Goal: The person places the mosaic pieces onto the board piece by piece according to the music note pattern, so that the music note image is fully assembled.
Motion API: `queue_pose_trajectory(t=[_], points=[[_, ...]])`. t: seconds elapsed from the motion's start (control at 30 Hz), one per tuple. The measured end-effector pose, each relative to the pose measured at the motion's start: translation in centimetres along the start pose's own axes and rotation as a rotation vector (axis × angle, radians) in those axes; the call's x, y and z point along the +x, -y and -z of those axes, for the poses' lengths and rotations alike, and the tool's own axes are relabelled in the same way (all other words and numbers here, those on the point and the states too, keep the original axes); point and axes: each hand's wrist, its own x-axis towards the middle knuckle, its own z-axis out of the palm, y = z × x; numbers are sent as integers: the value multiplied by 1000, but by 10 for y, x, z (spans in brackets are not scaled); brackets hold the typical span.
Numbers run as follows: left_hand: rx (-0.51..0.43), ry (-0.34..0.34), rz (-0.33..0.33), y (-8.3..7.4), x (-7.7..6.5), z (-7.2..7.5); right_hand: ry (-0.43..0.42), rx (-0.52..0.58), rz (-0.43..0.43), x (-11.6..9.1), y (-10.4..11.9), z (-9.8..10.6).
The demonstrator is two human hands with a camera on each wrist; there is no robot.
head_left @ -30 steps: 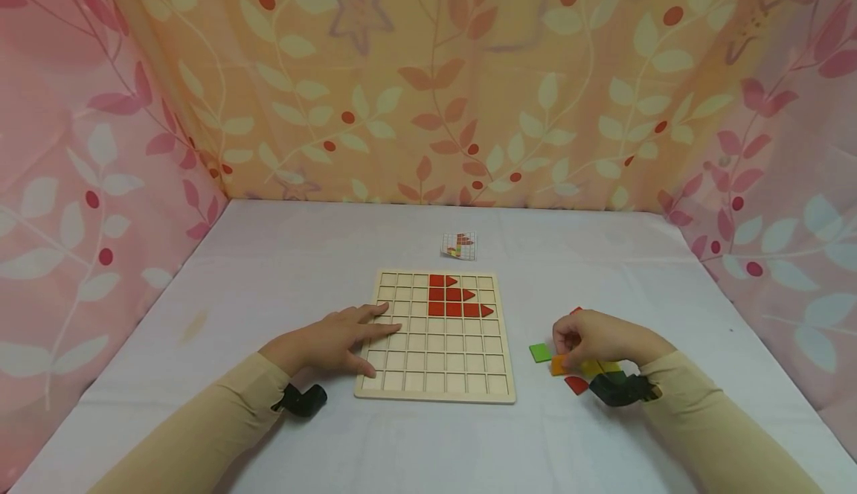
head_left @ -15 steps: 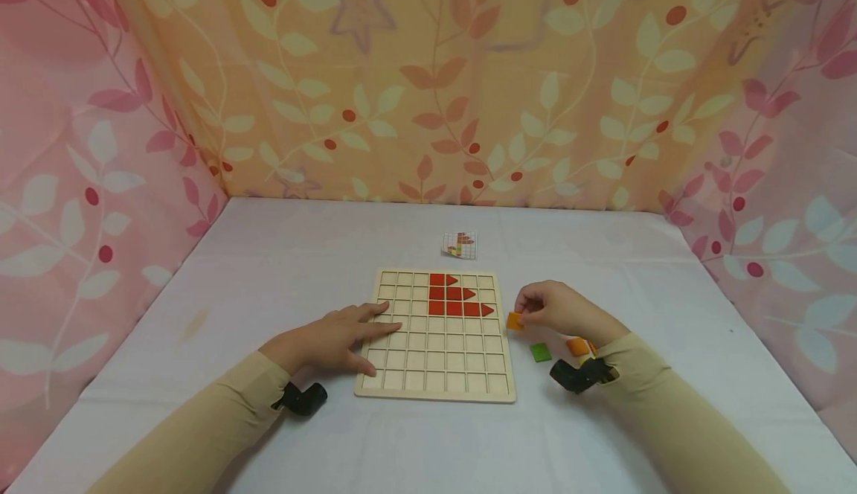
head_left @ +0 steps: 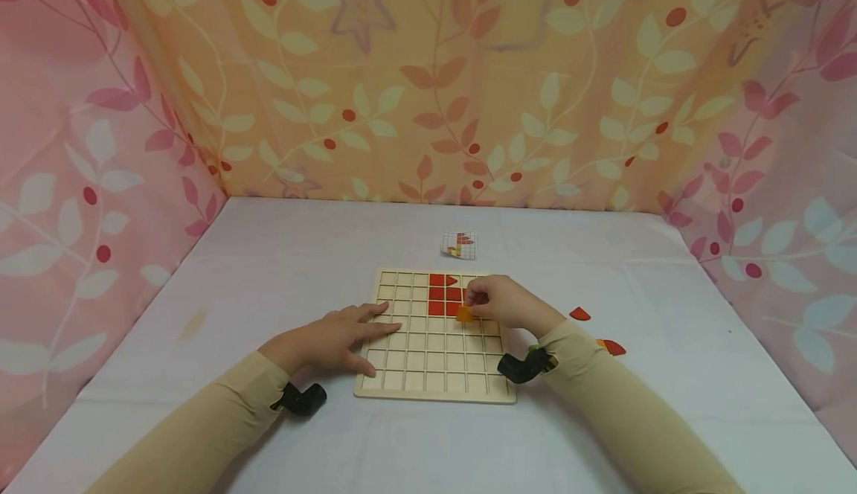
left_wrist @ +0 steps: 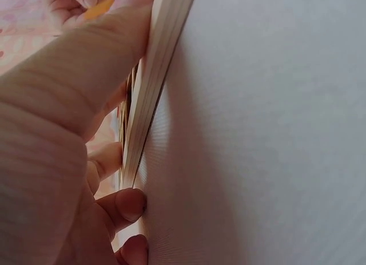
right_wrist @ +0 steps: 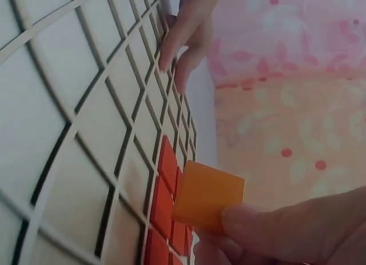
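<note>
Orange marks one tile (right_wrist: 207,192) the right hand (head_left: 504,303) pinches over one board (head_left: 435,362).

Clock centred on the one board (head_left: 435,361), 12 far side. One card (head_left: 459,245) is sitting at 12. One left hand (head_left: 331,340) is showing at 9, one right hand (head_left: 506,301) at 2, holding one orange tile (right_wrist: 209,192). Five red squares (head_left: 437,293), one red triangle (head_left: 451,281) are showing at 12, another red piece (head_left: 464,294) half-hiding. Two red wedges (head_left: 579,315) are lying at 3, one orange piece (head_left: 600,344), one green piece (head_left: 533,347) half-hiding. Two wrist units (head_left: 309,402) are showing, 8 and 4.
</note>
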Motion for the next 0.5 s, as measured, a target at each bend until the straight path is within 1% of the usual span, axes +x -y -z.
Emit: queue_pose_trajectory(t=[0.27,0.5], points=[[7,5,6,1,1,-1,-11,27,18,19,6,-20],[1,5,-2,1,0,0,-12,-2,13,25,14,-32]])
